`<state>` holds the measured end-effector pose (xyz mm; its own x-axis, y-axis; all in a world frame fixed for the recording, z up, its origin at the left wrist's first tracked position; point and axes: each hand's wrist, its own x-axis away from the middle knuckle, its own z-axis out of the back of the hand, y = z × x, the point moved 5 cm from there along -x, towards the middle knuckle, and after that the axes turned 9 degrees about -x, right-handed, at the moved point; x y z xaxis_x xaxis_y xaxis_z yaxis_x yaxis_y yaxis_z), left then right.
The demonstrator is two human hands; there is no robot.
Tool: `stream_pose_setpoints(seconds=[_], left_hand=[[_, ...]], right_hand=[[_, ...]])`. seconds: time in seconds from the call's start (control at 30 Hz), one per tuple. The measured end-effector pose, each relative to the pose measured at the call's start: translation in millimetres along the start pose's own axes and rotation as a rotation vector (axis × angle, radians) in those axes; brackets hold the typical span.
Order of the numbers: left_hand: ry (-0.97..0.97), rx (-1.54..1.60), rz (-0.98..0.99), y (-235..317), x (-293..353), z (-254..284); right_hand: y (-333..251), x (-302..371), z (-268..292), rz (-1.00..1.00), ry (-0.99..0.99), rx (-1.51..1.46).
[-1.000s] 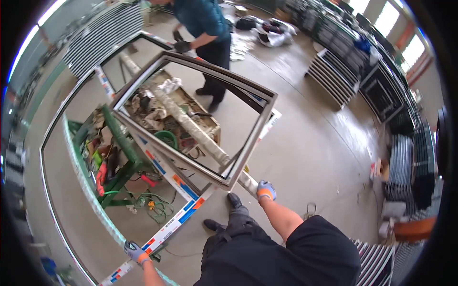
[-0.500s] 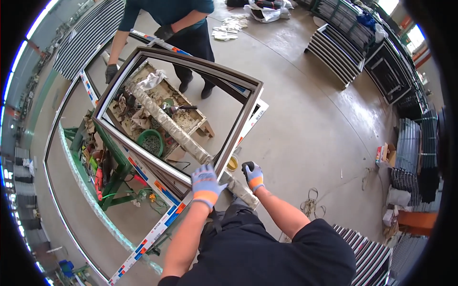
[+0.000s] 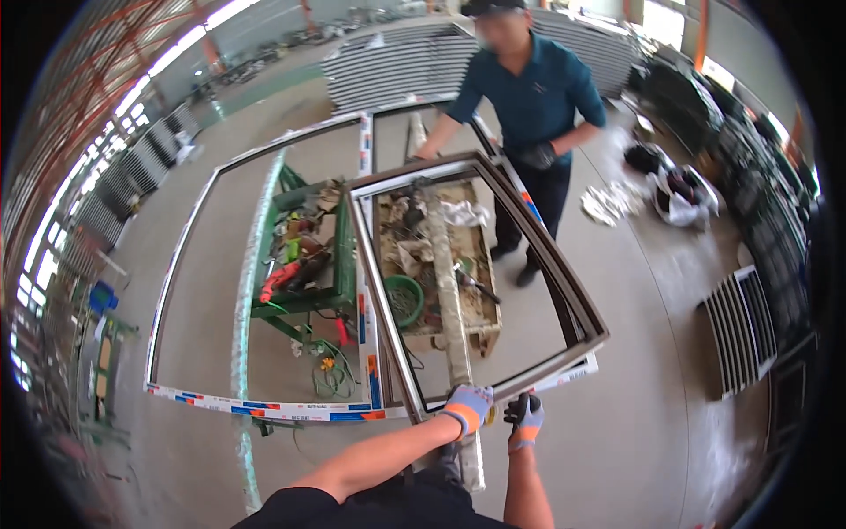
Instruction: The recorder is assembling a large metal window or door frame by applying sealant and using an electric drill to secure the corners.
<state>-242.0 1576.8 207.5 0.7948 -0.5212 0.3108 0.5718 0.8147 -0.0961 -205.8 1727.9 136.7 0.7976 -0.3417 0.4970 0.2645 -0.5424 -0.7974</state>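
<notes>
A brown window sash frame (image 3: 577, 354) lies tilted over a larger frame with white, orange and blue protective tape (image 3: 300, 412). My left hand (image 3: 469, 406), in a grey-blue glove with an orange cuff, is closed over the sash's near edge. Just right of it, my right hand (image 3: 523, 418) has its dark-tipped fingers curled close to that same edge; anything inside them is hidden. A wrapped support beam (image 3: 449, 309) runs under the sash toward me. Across from me, a co-worker in a teal shirt (image 3: 533, 93) reaches one arm to the sash's far end.
Through the frames show a green tool stand (image 3: 304, 301) with a red power tool (image 3: 284, 278), and a worktable (image 3: 480, 331) carrying a green bowl (image 3: 403, 301). Another wrapped beam (image 3: 242, 335) stretches along the left. Slatted stacks (image 3: 740, 331) and white scraps (image 3: 612, 203) lie at right.
My view has swung up and leftward, showing more of the hall. My right hand has come up close to the sash's near edge. My left hand stays on the sash, its fingers less spread.
</notes>
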Motion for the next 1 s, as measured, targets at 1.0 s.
stream_pose_setpoints(seconds=[1.0], left_hand=[[0.887, 0.879, -0.034, -83, 98, 198]], right_hand=[[-89, 126, -220, -0.246, -1.021, -1.197]])
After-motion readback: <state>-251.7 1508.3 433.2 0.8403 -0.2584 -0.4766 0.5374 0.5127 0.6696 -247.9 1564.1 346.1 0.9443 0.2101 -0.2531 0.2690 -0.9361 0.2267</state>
